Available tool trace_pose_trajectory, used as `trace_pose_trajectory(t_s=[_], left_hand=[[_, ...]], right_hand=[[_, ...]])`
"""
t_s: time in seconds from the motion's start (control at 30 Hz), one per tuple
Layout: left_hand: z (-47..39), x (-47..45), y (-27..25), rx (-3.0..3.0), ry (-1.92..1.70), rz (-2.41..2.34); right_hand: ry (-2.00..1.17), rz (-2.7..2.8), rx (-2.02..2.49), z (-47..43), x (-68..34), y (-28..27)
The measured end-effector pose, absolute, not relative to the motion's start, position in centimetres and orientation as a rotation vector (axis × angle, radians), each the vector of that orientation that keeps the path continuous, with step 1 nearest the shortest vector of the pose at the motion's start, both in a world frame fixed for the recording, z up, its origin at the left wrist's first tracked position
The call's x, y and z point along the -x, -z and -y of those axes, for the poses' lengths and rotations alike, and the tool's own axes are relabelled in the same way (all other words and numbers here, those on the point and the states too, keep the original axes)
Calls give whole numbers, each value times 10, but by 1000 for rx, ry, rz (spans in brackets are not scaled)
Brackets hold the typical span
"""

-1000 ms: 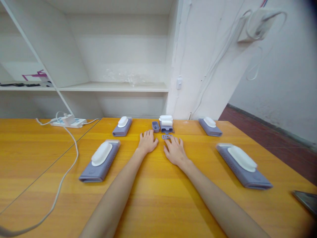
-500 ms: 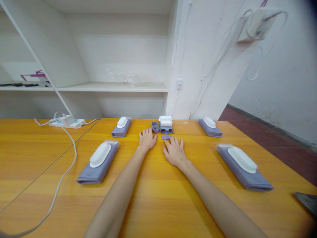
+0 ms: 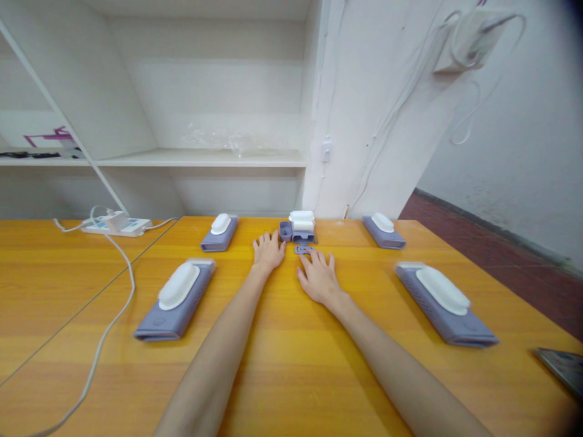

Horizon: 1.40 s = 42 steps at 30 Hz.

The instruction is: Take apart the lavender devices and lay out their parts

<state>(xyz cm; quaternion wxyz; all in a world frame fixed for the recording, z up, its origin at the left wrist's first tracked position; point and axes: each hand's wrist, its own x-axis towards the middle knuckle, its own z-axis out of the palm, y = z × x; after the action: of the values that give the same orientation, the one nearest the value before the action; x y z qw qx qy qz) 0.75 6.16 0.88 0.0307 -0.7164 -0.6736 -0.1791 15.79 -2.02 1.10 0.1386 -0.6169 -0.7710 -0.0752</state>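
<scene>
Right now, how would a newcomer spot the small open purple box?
At the far edge of the table, find the middle white-topped purple unit. The box sits directly left of it, by the left hand. Unlike that unit and the flat slotted piece in front, the box is hollow with an open top.

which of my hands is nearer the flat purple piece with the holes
Right. The right hand is at the near edge of the flat purple piece; the left hand is apart from it, off to its left.
</scene>
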Motion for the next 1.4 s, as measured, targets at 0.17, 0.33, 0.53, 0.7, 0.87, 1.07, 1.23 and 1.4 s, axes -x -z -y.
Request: trace_pose_trajectory(t_s=[0.17, 0.33, 0.53, 0.7, 0.87, 1.07, 1.23, 1.4], left_hand=[[-59, -4, -5, 2194, 558, 2042], [-56, -3, -4, 2205, 578, 2016], [-52, -3, -7, 2216, 584, 2026], [-47, -2, -9, 2214, 585, 2016], [-43, 0, -9, 2186, 583, 1973], [-41, 7, -13, 2212, 541, 1936], [-39, 22, -15, 2230, 455, 2006], [-37, 28, -11, 2245, 365, 2088]], right_hand=[[210, 2234, 1746, 18, -159, -8], [191, 2247, 1731, 17, -159, -8], [186, 2257, 1713, 16, -159, -9], [205, 2247, 1737, 18, -158, -12], [241, 2254, 1680, 22, -157, -17], [243, 2275, 1656, 23, -158, -19], [262, 2287, 1660, 23, -157, -20], [263, 2303, 1667, 23, -156, -19]])
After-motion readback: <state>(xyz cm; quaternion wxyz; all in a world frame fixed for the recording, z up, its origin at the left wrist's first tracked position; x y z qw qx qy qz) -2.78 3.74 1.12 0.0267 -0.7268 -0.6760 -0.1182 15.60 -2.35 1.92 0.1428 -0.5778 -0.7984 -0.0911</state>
